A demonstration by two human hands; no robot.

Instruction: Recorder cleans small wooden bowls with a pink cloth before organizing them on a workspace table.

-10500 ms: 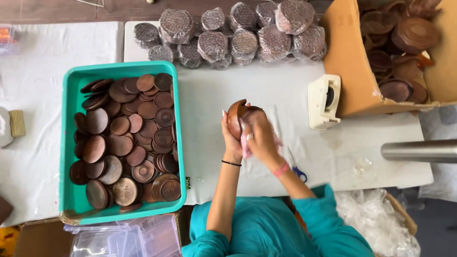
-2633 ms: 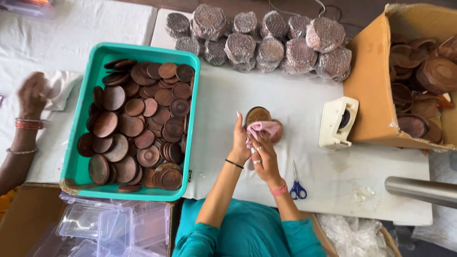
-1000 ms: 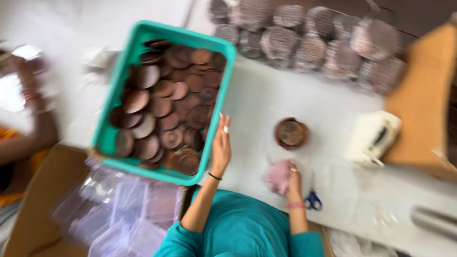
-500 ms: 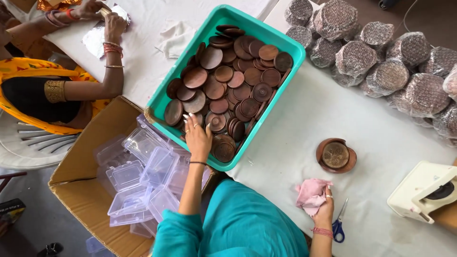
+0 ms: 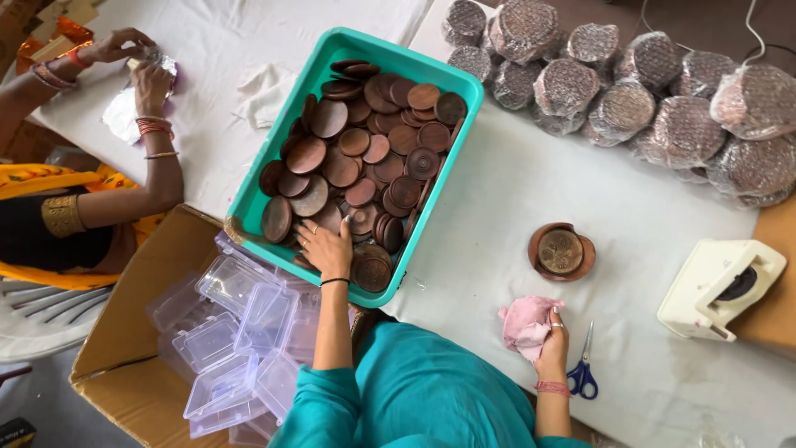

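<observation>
Landmark is the teal tub (image 5: 257, 195): at its near corner the left hand (image 5: 325, 247) rests palm-down among the brown wooden discs (image 5: 365, 158), fingers spread and loose, gripping nothing yet (nearest disc lies just right of its wrist). Right of the tub, well apart, the right hand (image 5: 551, 334) is closed on a pink cloth (image 5: 524, 323), with a finished disc (image 5: 561, 251) lying just beyond it.

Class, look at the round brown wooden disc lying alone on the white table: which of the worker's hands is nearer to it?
Right. The right hand, holding a pink cloth, rests just below the round brown wooden disc. The left hand is far off to the left, inside the teal plastic crate.
</observation>
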